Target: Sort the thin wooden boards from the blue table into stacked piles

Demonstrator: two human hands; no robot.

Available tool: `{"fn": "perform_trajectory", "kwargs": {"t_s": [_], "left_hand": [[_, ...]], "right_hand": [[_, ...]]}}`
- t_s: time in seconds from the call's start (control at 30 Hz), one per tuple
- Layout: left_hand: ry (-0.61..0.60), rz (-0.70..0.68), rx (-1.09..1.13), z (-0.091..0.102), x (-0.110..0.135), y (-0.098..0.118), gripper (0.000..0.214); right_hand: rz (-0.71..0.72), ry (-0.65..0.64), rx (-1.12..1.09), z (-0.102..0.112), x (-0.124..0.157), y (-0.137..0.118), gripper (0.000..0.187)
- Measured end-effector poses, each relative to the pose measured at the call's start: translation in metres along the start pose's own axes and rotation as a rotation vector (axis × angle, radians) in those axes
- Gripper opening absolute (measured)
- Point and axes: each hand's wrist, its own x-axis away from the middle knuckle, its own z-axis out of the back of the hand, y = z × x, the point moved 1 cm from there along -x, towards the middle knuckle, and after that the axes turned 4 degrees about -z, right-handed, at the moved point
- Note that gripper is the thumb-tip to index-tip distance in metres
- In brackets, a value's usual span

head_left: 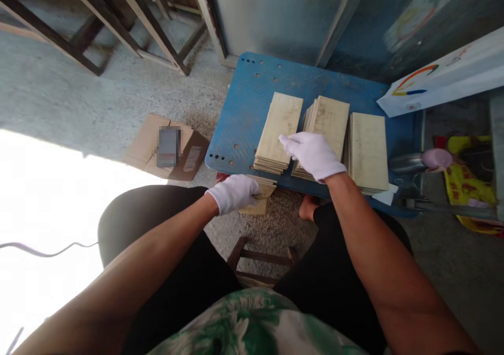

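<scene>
Both my hands wear white gloves. My left hand (237, 193) is closed on several thin wooden boards (260, 204), held low between my knees, just off the near edge of the blue platform (244, 108). My right hand (315, 154) hovers over the stacks, its thumb and fingers pressed together beside the left stack (279, 126); whether anything thin is pinched there I cannot make out. Beneath that hand lies the middle stack (333, 118), slightly fanned and partly covered. A right-hand stack (369, 147) of the same pale boards stands near my right wrist.
A cardboard box (144, 147) with a blurred dark rectangle on top sits on the floor at left. To the right are a metal flask (407, 162), a yellow bag (464, 187) and a white printed sheet (444, 76). Wooden frames (129, 19) stand behind. A low stool (263, 258) is below.
</scene>
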Motion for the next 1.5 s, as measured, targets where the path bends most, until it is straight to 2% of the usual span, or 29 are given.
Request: {"fn": "perform_trajectory", "kwargs": {"t_s": [0.1, 0.23, 0.47, 0.6, 0.87, 1.07, 1.2, 1.33, 1.4, 1.5], "left_hand": [[-0.005, -0.045, -0.162, -0.022, -0.02, 0.002, 0.021], [0.017, -0.022, -0.266, -0.039, -0.042, 0.0, 0.022], [0.004, -0.026, -0.353, -0.059, -0.067, -0.009, 0.024], [0.022, -0.023, -0.395, -0.069, -0.076, -0.013, 0.029], [0.129, 0.071, -0.43, -0.082, -0.088, -0.014, 0.025], [0.202, 0.076, -0.466, -0.082, -0.076, -0.007, 0.034], [0.337, 0.018, -0.482, -0.073, -0.064, -0.001, 0.038], [0.483, -0.043, -0.384, -0.056, -0.06, 0.01, 0.032], [0.614, 0.014, -0.27, -0.045, -0.059, 0.014, 0.031], [0.856, 0.244, -0.031, -0.027, -0.059, 0.013, 0.036]], "right_hand": [[0.033, -0.011, 0.048, 0.003, -0.005, -0.004, 0.046], [0.073, 0.004, 0.113, 0.015, -0.009, -0.012, 0.047], [0.124, 0.021, 0.108, 0.027, -0.008, -0.015, 0.047], [0.103, 0.014, 0.113, 0.031, -0.003, -0.015, 0.045], [0.091, 0.032, 0.102, 0.037, -0.001, -0.011, 0.045], [0.103, 0.041, 0.094, 0.038, -0.002, -0.009, 0.044], [0.099, 0.06, 0.077, 0.04, -0.003, -0.008, 0.044], [0.084, 0.084, 0.076, 0.042, -0.006, -0.007, 0.043], [0.064, 0.103, 0.063, 0.044, -0.008, -0.004, 0.043], [0.026, 0.115, 0.02, 0.044, -0.01, 0.003, 0.043]]}}
